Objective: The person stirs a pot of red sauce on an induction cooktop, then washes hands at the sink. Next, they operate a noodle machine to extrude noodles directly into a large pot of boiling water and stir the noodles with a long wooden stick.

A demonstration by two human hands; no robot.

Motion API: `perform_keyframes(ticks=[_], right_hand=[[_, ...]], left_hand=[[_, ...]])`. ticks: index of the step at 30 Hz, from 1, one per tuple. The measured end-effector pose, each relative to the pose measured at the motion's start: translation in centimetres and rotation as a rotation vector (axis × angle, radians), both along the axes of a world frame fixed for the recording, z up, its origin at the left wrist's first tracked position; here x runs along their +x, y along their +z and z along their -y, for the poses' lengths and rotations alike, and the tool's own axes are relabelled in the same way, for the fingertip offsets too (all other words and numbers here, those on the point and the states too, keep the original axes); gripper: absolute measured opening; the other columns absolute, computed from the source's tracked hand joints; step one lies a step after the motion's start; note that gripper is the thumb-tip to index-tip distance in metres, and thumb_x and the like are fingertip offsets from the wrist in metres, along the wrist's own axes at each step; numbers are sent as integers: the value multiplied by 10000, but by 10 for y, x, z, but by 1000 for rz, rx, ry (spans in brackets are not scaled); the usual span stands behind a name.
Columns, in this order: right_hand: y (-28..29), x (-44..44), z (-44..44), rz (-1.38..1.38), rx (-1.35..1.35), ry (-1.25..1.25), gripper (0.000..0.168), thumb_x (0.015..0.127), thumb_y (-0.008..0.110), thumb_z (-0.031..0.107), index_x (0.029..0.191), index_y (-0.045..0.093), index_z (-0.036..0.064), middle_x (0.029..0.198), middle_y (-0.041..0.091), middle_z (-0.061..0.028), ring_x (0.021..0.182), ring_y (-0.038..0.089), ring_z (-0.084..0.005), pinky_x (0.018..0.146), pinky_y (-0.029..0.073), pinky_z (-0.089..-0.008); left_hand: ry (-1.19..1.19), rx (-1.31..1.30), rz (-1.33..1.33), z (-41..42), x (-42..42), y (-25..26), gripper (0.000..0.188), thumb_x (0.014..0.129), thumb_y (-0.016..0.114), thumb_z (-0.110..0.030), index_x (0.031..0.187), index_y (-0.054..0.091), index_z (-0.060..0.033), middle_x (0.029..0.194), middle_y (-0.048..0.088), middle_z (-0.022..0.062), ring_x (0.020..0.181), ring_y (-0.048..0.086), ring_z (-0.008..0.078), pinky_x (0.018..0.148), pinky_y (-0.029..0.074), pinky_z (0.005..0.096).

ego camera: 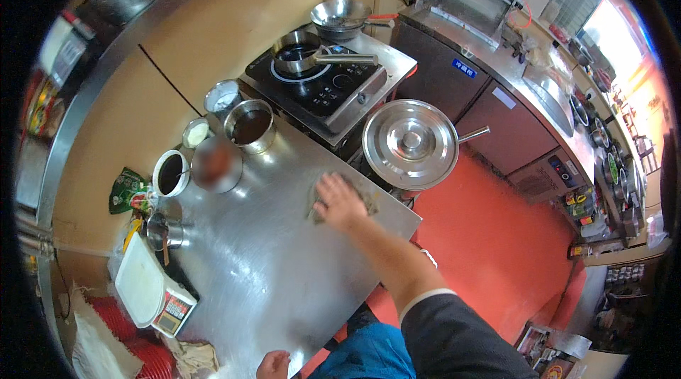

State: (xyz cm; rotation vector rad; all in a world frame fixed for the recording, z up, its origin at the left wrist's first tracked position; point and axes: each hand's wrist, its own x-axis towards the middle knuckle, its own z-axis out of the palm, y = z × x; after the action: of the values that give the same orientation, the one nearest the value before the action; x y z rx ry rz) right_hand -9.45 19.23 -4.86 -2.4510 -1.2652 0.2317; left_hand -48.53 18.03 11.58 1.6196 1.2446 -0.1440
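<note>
My right hand [339, 202] lies flat over a greyish-green cloth [370, 202], holding it against the stainless steel table [276, 251] near the table's right edge. Only the cloth's rim shows around the fingers and palm. At the bottom of the view, my left hand [274, 365] is partly cut off beside the table's front edge. Nothing can be seen in it, and its fingers are mostly hidden. A lidded steel pot [410, 139] with a long handle stands just past the table edge, beyond my right hand.
An induction cooker [319, 86] carries a steel saucepan [294, 54]. Along the wall stand a pot of dark liquid [250, 126], a white bowl of dark sauce [171, 172] and a steel cup [159, 232]. A digital scale [143, 283] sits left. Refrigerated counter [495, 97] stands right.
</note>
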Motion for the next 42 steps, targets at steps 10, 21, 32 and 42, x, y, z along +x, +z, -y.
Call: perform_keyframes(ticks=[10, 21, 32, 42], right_hand=[[43, -38, 128, 46, -137, 14, 568, 813, 530, 346, 1295, 378, 84, 1392, 291, -120, 1308, 224, -281, 1044, 212, -454], [30, -128, 62, -229, -167, 946, 430, 830, 430, 200, 1240, 448, 72, 1347, 370, -132, 1262, 317, -301, 1026, 282, -414], [35, -242, -150, -746, 26, 444, 312, 830, 545, 189, 1105, 562, 43, 1036, 602, -161, 916, 582, -310, 785, 458, -364], [6, -306, -300, -1778, 254, -120, 344, 855, 529, 163, 1187, 447, 128, 1071, 588, -169, 930, 599, -283, 771, 483, -367]], left_hand=[[-194, 25, 66, -4, 54, -12, 203, 834, 570, -151, 1008, 580, -47, 916, 631, 80, 830, 598, 172, 754, 468, 305], [-75, 239, -70, -12, -40, 11, 229, 831, 553, -170, 1027, 586, -58, 972, 621, 126, 879, 615, 240, 757, 492, 328], [401, 198, -199, 111, -198, -20, 186, 871, 495, -147, 970, 560, -2, 873, 612, 134, 837, 590, 221, 721, 479, 317], [548, 301, -132, 166, -227, -4, 207, 886, 491, -170, 972, 555, 7, 906, 609, 149, 837, 586, 217, 723, 472, 310]])
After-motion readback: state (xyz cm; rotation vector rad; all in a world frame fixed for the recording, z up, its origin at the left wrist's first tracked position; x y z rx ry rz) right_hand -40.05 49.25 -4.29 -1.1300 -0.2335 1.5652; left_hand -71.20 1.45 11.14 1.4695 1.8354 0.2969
